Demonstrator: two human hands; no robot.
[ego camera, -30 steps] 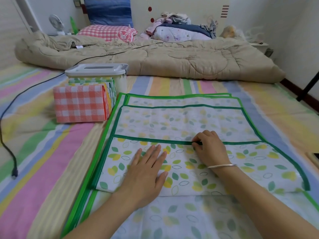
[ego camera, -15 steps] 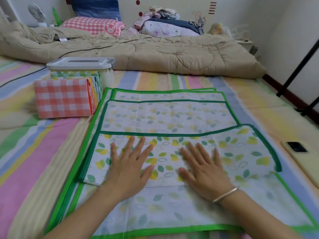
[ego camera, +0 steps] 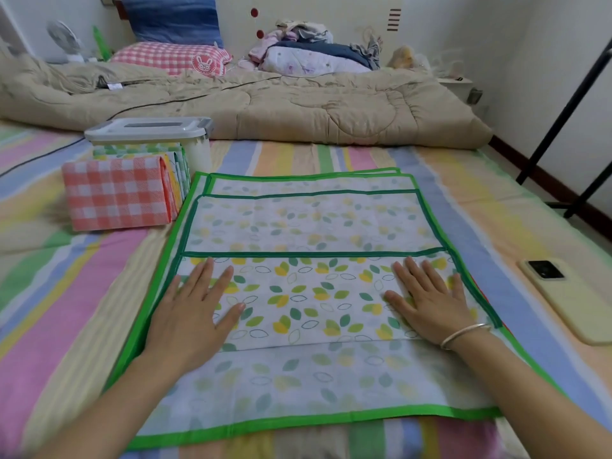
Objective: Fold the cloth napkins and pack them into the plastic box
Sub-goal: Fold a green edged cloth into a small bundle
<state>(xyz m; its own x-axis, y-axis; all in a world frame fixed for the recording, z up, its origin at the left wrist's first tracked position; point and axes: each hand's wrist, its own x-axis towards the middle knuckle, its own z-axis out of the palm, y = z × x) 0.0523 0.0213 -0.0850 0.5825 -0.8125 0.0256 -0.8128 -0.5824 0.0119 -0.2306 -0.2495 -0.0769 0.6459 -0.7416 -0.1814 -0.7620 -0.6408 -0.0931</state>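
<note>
One striped sheet (ego camera: 66, 309) carries one rectangular leaf-print napkin (ego camera: 314, 226), green-bordered, near flap folded over. One lidded plastic box (ego camera: 199, 154) stands far-left, folded napkins (ego camera: 116, 193) stacked just before it. Left hand (ego camera: 195, 313) and right hand (ego camera: 430, 303) lie flat on the flap, fingers straight, gripping nothing.

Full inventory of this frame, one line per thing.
leaf-print napkins: several stacked, white with green borders, centre; top one part-folded
folded napkins: one bundle, red check in front, left of stack
plastic box: one, whitish with grey lid, behind bundle
phone: one, pale yellow, right, on sheet
quilt: one, beige, far across bed
pink check pillow: one, far left
striped sheet: one, pastel, underneath
left hand: flat on folded flap, left end
right hand: flat on flap, right end
</note>
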